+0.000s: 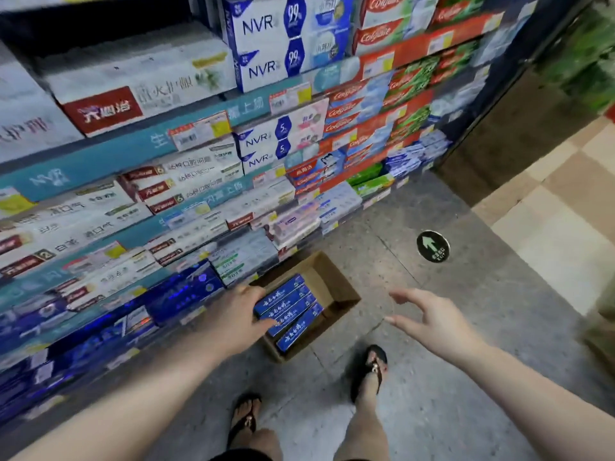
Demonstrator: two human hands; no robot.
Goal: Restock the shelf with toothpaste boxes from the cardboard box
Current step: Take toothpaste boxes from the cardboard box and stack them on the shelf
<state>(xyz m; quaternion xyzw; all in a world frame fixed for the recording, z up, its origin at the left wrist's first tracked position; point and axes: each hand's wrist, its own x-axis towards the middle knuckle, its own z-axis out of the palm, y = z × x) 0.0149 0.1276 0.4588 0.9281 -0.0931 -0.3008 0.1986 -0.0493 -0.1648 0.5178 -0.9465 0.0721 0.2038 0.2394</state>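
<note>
An open cardboard box (336,287) sits on the floor at the foot of the shelf (133,151). Several blue toothpaste boxes (293,311) with white lettering lie side by side in its near half; the far half is bare. My left hand (238,319) reaches down over the box's left edge, and its fingers rest on the nearest blue boxes. I cannot see it gripping one. My right hand (432,319) hovers to the right of the box, above the floor, with its fingers spread and nothing in it.
The shelf rows hold packed toothpaste boxes: white, red and blue ones, with matching blue boxes (179,294) low on the left. My two sandalled feet (371,371) stand just behind the cardboard box. A round green arrow sticker (432,246) marks the grey floor.
</note>
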